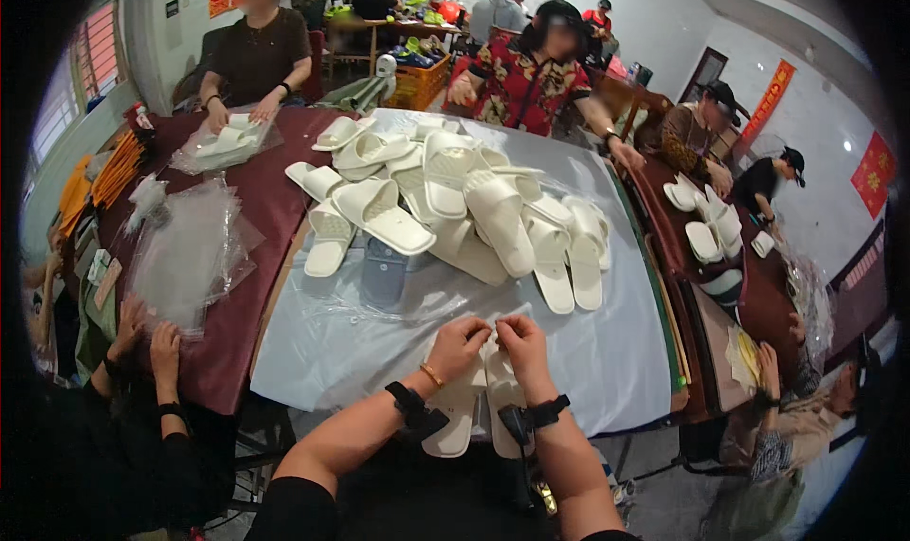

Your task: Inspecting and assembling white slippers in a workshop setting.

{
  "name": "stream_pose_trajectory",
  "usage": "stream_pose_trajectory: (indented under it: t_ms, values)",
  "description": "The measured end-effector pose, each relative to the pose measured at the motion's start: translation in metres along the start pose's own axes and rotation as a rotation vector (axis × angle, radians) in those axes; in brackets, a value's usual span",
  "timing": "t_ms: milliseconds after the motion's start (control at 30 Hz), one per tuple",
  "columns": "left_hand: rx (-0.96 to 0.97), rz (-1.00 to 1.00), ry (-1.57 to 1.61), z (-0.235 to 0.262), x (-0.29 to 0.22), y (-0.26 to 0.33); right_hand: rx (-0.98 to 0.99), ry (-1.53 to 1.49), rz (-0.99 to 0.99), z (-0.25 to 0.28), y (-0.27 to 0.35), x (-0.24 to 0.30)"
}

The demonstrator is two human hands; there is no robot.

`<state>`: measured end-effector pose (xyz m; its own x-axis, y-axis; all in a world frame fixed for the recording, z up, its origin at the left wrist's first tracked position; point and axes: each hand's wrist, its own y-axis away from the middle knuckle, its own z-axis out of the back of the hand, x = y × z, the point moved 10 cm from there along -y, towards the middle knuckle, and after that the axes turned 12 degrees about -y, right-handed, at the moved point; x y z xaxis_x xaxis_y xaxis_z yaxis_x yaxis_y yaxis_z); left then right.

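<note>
Grey-blue sheeted table (607, 366) spreads ahead of the grip and to both sides of it. Maroon table (223, 375) off to the left of the grip; second maroon table (766, 304) well to the right, with more cream slippers (725, 224) lying on it. Co-worker in a red patterned shirt (526, 91) beyond the grip, across the sheeted table. Co-worker in a dark brown top (254, 58) far to the left and ahead, both hands at a cream slipper (229, 140) in clear plastic.

Pile of cream slippers (384, 217) straight ahead of the grip, well apart from it; slippers overlap at mixed angles, some tilted on others. Clear bags (180, 266) lie in a flat heap on the left-hand maroon table.

Pair of cream slippers (449, 427) directly below and nearer the body than the grip, side by side, reaching past the sheet's near edge; partly hidden by hands and wrists. Left hand (457, 350) and right hand (521, 345) meet above it, fingers bent, each narrowed to a pinch, tips almost together. Cannot tell what, if anything, sits between the tips.

Blue-grey slipper (383, 274) ahead and left of the grip, at the pile's near edge. Black strap (408, 401) on the left wrist, gold bracelet (431, 375) just beside it.
</note>
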<state>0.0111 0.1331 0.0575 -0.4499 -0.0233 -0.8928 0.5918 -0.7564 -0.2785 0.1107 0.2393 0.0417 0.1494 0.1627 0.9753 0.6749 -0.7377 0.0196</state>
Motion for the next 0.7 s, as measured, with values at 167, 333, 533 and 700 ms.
stream_pose_trajectory:
  t_ms: [167,333,533,700]
  values:
    - [0.066,0.045,-0.04,-0.005,0.0,0.002,0.004,-0.086,0.013,0.001,0.006,-0.001]
    - [0.016,-0.008,-0.077,0.001,-0.005,0.002,-0.025,-0.029,0.018,0.001,0.008,0.004]
    - [0.037,0.01,-0.074,-0.003,0.002,-0.001,-0.022,0.018,0.015,0.001,0.005,-0.001]
    - [0.047,-0.027,-0.107,-0.002,-0.005,-0.005,-0.023,0.074,0.035,-0.001,0.004,0.004]
